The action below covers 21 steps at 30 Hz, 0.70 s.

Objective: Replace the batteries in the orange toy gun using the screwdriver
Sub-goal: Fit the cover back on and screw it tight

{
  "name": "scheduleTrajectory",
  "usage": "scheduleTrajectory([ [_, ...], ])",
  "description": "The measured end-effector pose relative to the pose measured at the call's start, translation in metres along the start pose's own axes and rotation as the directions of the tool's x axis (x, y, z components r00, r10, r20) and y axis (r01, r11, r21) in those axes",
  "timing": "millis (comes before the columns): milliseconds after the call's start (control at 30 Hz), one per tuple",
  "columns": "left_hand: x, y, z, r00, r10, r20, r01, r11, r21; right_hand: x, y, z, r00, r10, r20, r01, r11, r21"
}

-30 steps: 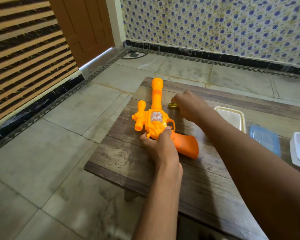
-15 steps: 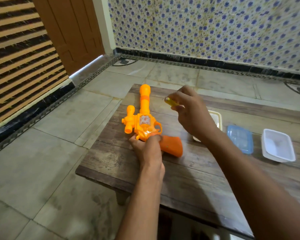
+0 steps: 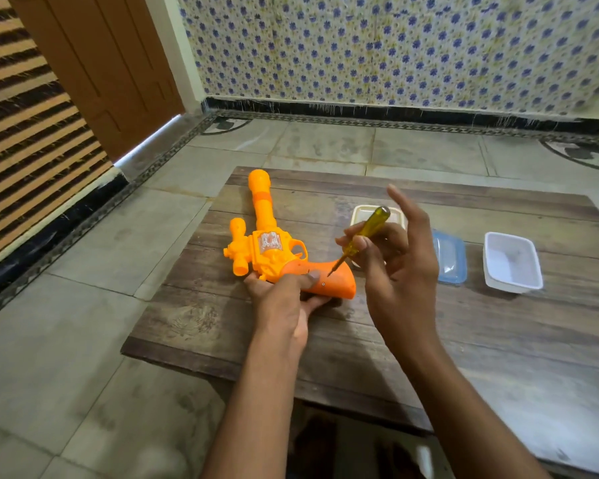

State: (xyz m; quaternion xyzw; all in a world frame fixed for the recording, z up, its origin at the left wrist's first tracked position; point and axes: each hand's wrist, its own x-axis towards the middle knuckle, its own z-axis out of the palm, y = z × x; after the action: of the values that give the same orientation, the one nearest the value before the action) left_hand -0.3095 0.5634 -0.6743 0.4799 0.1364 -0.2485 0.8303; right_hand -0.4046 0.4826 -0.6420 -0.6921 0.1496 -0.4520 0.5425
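Note:
The orange toy gun (image 3: 267,247) lies on the low wooden table (image 3: 481,340), barrel pointing away from me, its darker orange grip toward the right. My left hand (image 3: 284,295) grips the gun at the top of the grip, thumb pressed on the grip's face. My right hand (image 3: 395,257) holds a screwdriver (image 3: 363,233) with a clear yellow handle between thumb and fingers, index finger raised. The metal tip slants down to the grip, close to a small screw hole.
A shallow cream tray (image 3: 360,210) sits behind my right hand. A blue-rimmed clear lid (image 3: 450,261) and a white plastic box (image 3: 512,262) stand further right on the table. Tiled floor surrounds the table; a brown door and a patterned wall lie beyond.
My right hand picked the screwdriver off the table near the tray, lifted it, and brought its tip down to the gun's grip. My left hand slid along to hold the grip.

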Motion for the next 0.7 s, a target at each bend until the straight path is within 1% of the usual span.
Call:
scheduleTrajectory([
  [133, 0.006, -0.001, 0.0, 1.0, 0.018, -0.011, -0.017, 0.999, 0.037, 0.005, 0.012, 0.0, 0.993, -0.09, 0.076, 0.101, 0.983, -0.153],
  [300, 0.01, -0.006, 0.0, 1.0, 0.023, -0.019, -0.022, 0.997, 0.075, 0.004, 0.02, -0.002, 0.984, -0.137, 0.112, 0.158, 0.967, -0.201],
  [433, 0.009, -0.006, 0.001, 0.999, 0.032, -0.013, -0.031, 0.997, 0.071, 0.005, 0.019, -0.005, 0.989, -0.121, 0.085, 0.134, 0.978, -0.163],
  [700, 0.009, -0.006, 0.0, 1.0, 0.021, -0.004, -0.021, 0.997, 0.075, 0.002, 0.023, -0.002, 0.992, -0.076, 0.1, 0.086, 0.991, -0.098],
])
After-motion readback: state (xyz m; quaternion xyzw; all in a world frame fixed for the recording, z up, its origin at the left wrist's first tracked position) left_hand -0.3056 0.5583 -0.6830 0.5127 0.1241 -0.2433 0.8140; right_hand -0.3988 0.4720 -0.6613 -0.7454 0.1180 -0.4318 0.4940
